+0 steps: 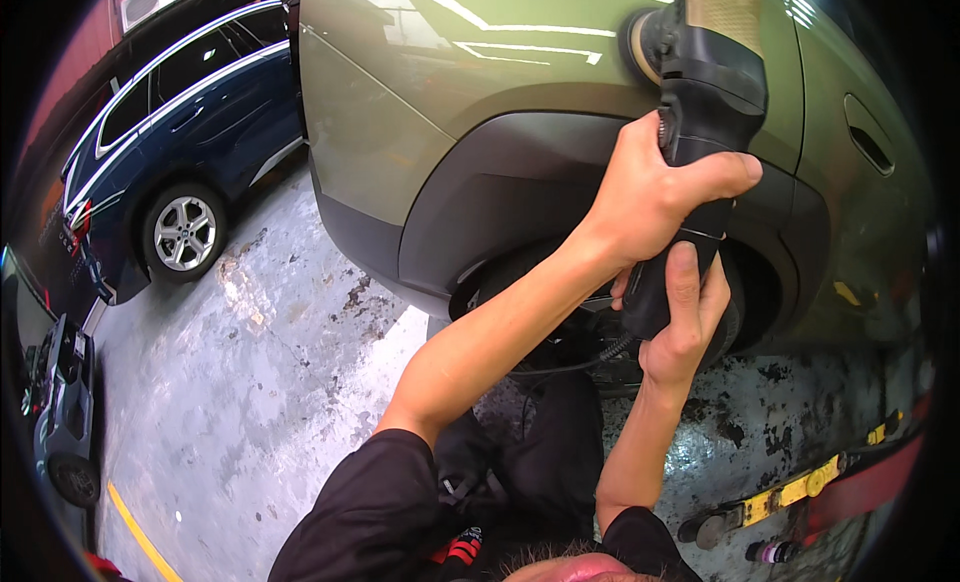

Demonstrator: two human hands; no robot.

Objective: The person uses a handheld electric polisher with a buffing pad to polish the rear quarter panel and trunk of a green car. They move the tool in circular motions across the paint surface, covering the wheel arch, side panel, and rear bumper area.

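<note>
A black car polisher (715, 92) with a tan upper part is held up against the olive-green car (560, 62). Its round pad (641, 48) meets the painted panel above the dark wheel-arch trim (470, 172); whether it is spinning cannot be told. My left hand (650, 192) is wrapped round the tool's body behind its head, thumb pointing right. Lower down, my right hand (685, 317) is closed round the rear end of the handle. From there a black cord (610, 350) hangs down. The tire behind is partly hidden by my hands.
A dark blue car (190, 112) stands to the left, and another dark vehicle (65, 422) at the far left edge. At lower right lie a yellow-and-black bar (790, 490) and a small bottle (775, 552). The grey floor (250, 382) has worn patches.
</note>
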